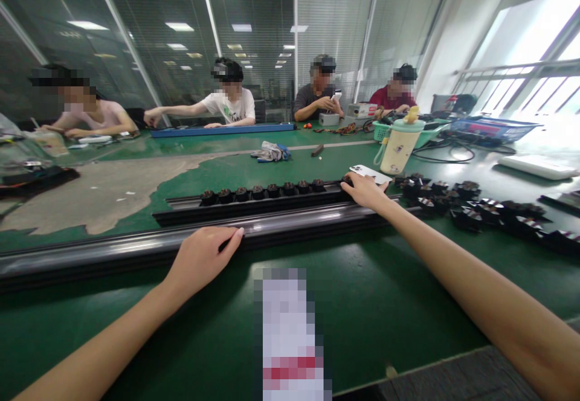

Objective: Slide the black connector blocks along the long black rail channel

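Note:
A long, dark, glossy rail (pixel 290 222) lies across the table in front of me. My left hand (pixel 203 255) is closed over it, thumb along its top and the other fingers mostly hidden. Behind it sits a shorter black rail (pixel 199 212) carrying a row of small round black parts (pixel 258 192). At that row's right end my right hand (pixel 366 192) is closed on a small black part (pixel 347 180), largely covered by the fingers. A white phone (pixel 372 174) lies just beyond that hand.
More black parts (pixel 492 209) are spread at the right. A cream tumbler (pixel 399 147) stands behind the phone. Gloves (pixel 272 151) lie mid-table. Along the far side, several people sit near a blue bar (pixel 222 130) and a blue basket (pixel 492 128); cables lie at the right.

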`<state>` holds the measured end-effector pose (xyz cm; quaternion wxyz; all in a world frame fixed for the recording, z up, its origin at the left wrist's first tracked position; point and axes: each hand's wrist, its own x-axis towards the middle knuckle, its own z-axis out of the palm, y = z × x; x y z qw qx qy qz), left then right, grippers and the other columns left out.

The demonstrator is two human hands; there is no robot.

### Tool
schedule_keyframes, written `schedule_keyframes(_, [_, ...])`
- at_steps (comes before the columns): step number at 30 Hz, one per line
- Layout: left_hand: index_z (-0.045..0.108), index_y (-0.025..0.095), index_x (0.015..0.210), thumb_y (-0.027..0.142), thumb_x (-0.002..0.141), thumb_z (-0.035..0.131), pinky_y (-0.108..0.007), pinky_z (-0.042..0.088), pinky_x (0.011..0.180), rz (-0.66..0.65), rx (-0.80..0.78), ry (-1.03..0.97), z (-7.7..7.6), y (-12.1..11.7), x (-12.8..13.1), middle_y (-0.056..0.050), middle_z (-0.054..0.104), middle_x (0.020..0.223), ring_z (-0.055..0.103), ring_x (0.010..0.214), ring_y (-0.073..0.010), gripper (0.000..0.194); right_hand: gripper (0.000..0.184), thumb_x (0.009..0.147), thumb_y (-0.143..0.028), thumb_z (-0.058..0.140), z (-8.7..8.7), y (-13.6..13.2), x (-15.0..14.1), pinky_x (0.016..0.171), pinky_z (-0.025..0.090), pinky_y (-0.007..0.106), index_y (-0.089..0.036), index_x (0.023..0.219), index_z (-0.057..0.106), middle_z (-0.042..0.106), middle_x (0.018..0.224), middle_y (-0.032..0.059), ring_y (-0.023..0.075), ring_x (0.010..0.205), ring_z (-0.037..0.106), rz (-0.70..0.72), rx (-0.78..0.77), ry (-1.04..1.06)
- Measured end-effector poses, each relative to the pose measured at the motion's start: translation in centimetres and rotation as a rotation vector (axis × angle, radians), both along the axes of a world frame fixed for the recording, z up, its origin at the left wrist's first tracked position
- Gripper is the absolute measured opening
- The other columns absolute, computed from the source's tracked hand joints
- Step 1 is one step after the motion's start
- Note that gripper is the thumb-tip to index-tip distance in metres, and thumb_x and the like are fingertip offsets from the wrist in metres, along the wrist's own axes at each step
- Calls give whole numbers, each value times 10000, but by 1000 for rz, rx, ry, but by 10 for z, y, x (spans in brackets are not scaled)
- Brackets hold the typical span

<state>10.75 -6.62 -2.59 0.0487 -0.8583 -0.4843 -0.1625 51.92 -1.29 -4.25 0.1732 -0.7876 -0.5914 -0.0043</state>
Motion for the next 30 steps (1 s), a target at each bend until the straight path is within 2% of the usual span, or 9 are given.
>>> schedule_keyframes(7, [780,221,986,573,1024,267,-396,516,934,-7,-8,-4,0,0,0,-97,783,1118,716,1056,-303,623,459,979,-498,370,2,-3,-2,1051,164,829,-264,1300,601,585,1384,127,390,1322,469,-12,6,31])
schedule_keyframes(15, [776,244,964,575,1013,255,-384,518,928,12,-30,0,3,-1,2,-77,788,1109,715,1047,-291,619,511,950,-576,403,4,-5,4,1071,236,760,-308,1312,643,630,1328,112,377,1265,527,-19,21,4])
schedule_keyframes(18, [776,246,959,584,1016,254,-383,518,925,13,-16,1,2,-1,1,-77,788,1109,714,1050,-293,625,544,940,-626,426,4,-2,14,1080,319,676,-327,1338,645,640,1325,98,370,1261,536,21,15,-9])
schedule_keyframes(21, [776,245,961,586,1021,253,-383,517,922,6,-11,-2,0,0,0,-77,787,1108,715,1048,-293,627,553,936,-624,468,4,1,24,1048,423,521,-315,1355,653,660,1300,99,342,1232,565,90,11,-41])
schedule_keyframes(24, [776,239,964,585,1024,263,-383,518,920,-4,-14,-3,-1,0,0,-76,788,1102,718,1043,-292,622,555,943,-621,467,5,0,27,1000,459,441,-309,1361,656,681,1256,96,319,1191,593,113,31,-72])
schedule_keyframes(30, [785,228,993,573,1028,267,-382,519,924,-5,6,-6,0,0,-1,-83,788,1101,719,1046,-296,624,578,937,-670,431,4,-2,24,983,457,503,-360,1384,627,676,1258,85,331,1201,588,63,8,-86])
